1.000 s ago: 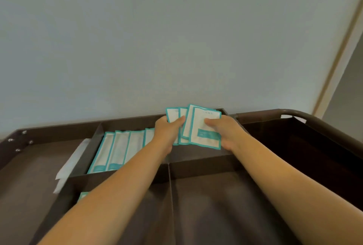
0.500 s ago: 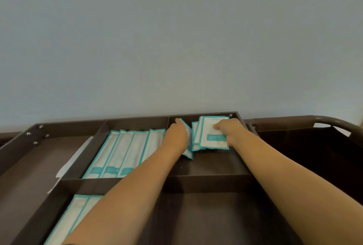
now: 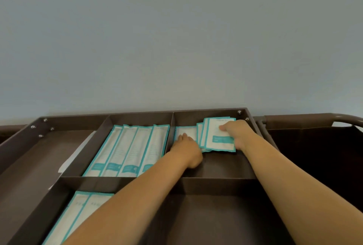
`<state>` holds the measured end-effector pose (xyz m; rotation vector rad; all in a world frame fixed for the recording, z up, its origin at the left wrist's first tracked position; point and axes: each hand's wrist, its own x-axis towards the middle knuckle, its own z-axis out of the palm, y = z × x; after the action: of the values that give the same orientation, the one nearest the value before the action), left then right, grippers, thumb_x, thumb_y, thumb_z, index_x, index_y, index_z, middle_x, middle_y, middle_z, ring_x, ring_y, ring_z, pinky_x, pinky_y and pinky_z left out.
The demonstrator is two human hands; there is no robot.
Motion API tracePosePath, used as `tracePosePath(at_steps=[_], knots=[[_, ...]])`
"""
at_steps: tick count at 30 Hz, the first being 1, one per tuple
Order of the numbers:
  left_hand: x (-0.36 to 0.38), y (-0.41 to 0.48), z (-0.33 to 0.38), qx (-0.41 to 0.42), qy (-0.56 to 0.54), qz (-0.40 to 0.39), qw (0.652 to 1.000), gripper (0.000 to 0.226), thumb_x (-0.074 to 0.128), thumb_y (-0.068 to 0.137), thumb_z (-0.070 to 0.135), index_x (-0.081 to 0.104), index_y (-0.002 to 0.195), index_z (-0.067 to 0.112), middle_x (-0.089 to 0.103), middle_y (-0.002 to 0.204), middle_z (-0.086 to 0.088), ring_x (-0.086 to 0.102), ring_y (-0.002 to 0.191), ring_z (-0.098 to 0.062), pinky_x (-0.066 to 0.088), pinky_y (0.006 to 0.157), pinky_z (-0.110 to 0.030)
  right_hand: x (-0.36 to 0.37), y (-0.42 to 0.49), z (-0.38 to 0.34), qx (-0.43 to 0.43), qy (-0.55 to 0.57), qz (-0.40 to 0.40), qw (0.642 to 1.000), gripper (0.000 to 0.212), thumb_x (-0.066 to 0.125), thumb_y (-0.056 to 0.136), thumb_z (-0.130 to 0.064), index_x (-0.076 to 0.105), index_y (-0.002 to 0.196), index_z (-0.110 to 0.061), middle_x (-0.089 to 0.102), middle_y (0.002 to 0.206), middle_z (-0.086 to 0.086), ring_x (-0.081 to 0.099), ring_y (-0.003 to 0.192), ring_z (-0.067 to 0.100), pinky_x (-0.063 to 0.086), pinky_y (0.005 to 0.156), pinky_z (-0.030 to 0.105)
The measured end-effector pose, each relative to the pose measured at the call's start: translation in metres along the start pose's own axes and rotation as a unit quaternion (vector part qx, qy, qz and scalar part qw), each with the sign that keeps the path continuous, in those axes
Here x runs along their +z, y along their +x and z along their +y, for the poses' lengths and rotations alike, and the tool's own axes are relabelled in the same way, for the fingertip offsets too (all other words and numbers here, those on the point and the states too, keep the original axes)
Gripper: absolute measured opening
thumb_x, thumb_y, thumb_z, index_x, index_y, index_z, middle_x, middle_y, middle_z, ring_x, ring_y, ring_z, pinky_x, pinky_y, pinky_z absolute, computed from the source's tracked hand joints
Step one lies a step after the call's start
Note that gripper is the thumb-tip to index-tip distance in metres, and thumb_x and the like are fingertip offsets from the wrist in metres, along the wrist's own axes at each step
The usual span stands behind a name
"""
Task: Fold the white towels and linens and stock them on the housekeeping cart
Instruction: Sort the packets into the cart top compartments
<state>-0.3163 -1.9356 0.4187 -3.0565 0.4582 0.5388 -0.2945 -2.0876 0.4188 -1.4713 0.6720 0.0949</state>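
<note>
Looking down from the head, there is the top of a brown cart point(image 3: 121, 181). It stands right against a pale wall point(image 3: 176, 38). Low brown walls cut the cart top into boxes.

Both bare arms reach out to the far right box. The left hand point(image 3: 186, 146) lies on top of a flat pack point(image 3: 189, 130) — its fingers are laid out on the pack and press it down on the floor of the box. The pack is close to the left wall of that box.

The right hand point(image 3: 238, 133) holds a fan of small packs point(image 3: 218, 138). Its thumb sits on the front one. The other fingers are tucked behind, so I cannot see them well. The small packs are white with blue-green edges, and they lie partly over each other. They are at the back of the box, just beside the flat pack. Their low edge is down by the floor of the box — I cannot tell if it touches.

In the box to the left, four long packs point(image 3: 129, 150) lie side by side, in the same colours. In a box nearer to the person, on the left, the front packs point(image 3: 78, 215) lie side by side too. The left arm hides part of them.

A white paper point(image 3: 75, 152) lies in the far left part, against a box wall. On the right of the cart is a dark bag point(image 3: 314, 156) under a brown bar point(image 3: 306, 117).
</note>
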Motion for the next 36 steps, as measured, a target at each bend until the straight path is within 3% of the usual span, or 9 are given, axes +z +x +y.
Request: tracePosePath(at_steps=[6, 12, 14, 18, 22, 25, 28, 32, 36], knots=[[-0.003, -0.009, 0.002, 0.063, -0.085, 0.049, 0.993, 0.072, 0.047, 0.094, 0.014, 0.005, 0.151, 0.008, 0.009, 0.159, -0.010, 0.014, 0.145, -0.024, 0.017, 0.119, -0.035, 0.008, 0.002, 0.003, 0.004, -0.016, 0.000, 1.000, 0.045, 0.063, 0.086, -0.002, 0.046, 0.128, -0.004, 0.063, 0.110, 0.017, 0.066, 0.088, 0.032, 0.056, 0.078, 0.045], [-0.004, -0.011, 0.003, 0.076, -0.028, 0.003, 0.997, 0.066, 0.039, 0.097, 0.018, 0.002, 0.152, 0.010, 0.004, 0.160, -0.007, 0.013, 0.146, -0.022, 0.016, 0.119, -0.035, 0.001, -0.008, -0.002, -0.047, -0.060, 0.049, 0.996, 0.030, 0.054, 0.091, 0.002, 0.049, 0.121, 0.004, 0.061, 0.117, 0.022, 0.062, 0.091, 0.031, 0.053, 0.084, 0.041], [-0.005, -0.012, 0.003, 0.079, -0.006, 0.007, 0.997, 0.066, 0.039, 0.098, 0.020, 0.003, 0.152, 0.012, 0.005, 0.160, -0.007, 0.014, 0.145, -0.023, 0.017, 0.118, -0.038, -0.007, -0.009, -0.004, -0.072, -0.086, 0.071, 0.991, 0.034, 0.050, 0.091, 0.003, 0.048, 0.125, 0.006, 0.055, 0.125, 0.023, 0.058, 0.107, 0.034, 0.047, 0.089, 0.039], [-0.003, -0.011, 0.003, 0.090, 0.022, -0.013, 0.996, 0.070, 0.038, 0.098, 0.021, -0.006, 0.151, 0.033, 0.000, 0.160, -0.007, 0.005, 0.147, -0.028, 0.009, 0.118, -0.047, -0.009, -0.012, -0.004, -0.092, -0.180, 0.106, 0.974, 0.035, 0.048, 0.092, 0.001, 0.045, 0.126, 0.008, 0.054, 0.125, 0.024, 0.056, 0.113, 0.034, 0.048, 0.085, 0.033], [-0.002, -0.008, 0.002, 0.094, 0.055, -0.020, 0.994, 0.070, 0.039, 0.098, 0.022, -0.006, 0.150, 0.038, -0.003, 0.160, -0.008, 0.002, 0.147, -0.030, 0.006, 0.116, -0.053, -0.003, -0.019, -0.002, -0.104, -0.296, 0.128, 0.941, 0.034, 0.048, 0.095, -0.006, 0.044, 0.127, 0.003, 0.057, 0.120, 0.019, 0.061, 0.101, 0.027, 0.045, 0.059, 0.025], [-0.002, -0.009, 0.004, 0.092, 0.081, -0.015, 0.992, 0.072, 0.041, 0.097, 0.022, -0.006, 0.150, 0.038, -0.003, 0.160, -0.009, 0.004, 0.146, -0.030, 0.009, 0.115, -0.054, 0.002, -0.021, 0.001, -0.154, -0.401, 0.148, 0.891, 0.042, 0.050, 0.093, -0.005, 0.035, 0.131, 0.002, 0.048, 0.132, 0.021, 0.050, 0.119, 0.032, 0.044, 0.082, 0.032], [-0.003, -0.008, 0.006, 0.093, 0.101, 0.002, 0.991, 0.075, 0.044, 0.096, 0.023, -0.006, 0.150, 0.037, 0.004, 0.159, -0.011, 0.013, 0.144, -0.032, 0.015, 0.113, -0.053, 0.007, -0.027, 0.005, -0.198, -0.529, 0.164, 0.809, 0.064, 0.056, 0.090, -0.010, 0.019, 0.143, -0.004, 0.024, 0.147, 0.023, 0.027, 0.135, 0.037, 0.036, 0.105, 0.040], [-0.003, -0.006, 0.006, 0.087, 0.107, 0.009, 0.990, 0.076, 0.046, 0.094, 0.027, -0.005, 0.150, 0.036, 0.015, 0.154, -0.011, 0.020, 0.138, -0.033, 0.020, 0.111, -0.052, 0.017, -0.031, 0.004, -0.238, -0.617, 0.137, 0.738, 0.051, 0.057, 0.091, -0.018, 0.037, 0.136, -0.009, 0.038, 0.138, 0.016, 0.037, 0.127, 0.031, 0.041, 0.098, 0.037], [-0.003, -0.005, 0.005, 0.089, 0.092, 0.004, 0.992, 0.076, 0.046, 0.094, 0.027, -0.004, 0.151, 0.035, 0.015, 0.153, -0.012, 0.017, 0.139, -0.033, 0.019, 0.112, -0.052, 0.023, -0.027, 0.006, -0.223, -0.629, 0.067, 0.742, 0.045, 0.051, 0.095, -0.022, 0.040, 0.136, -0.008, 0.041, 0.134, 0.014, 0.038, 0.126, 0.031, 0.044, 0.098, 0.043]])
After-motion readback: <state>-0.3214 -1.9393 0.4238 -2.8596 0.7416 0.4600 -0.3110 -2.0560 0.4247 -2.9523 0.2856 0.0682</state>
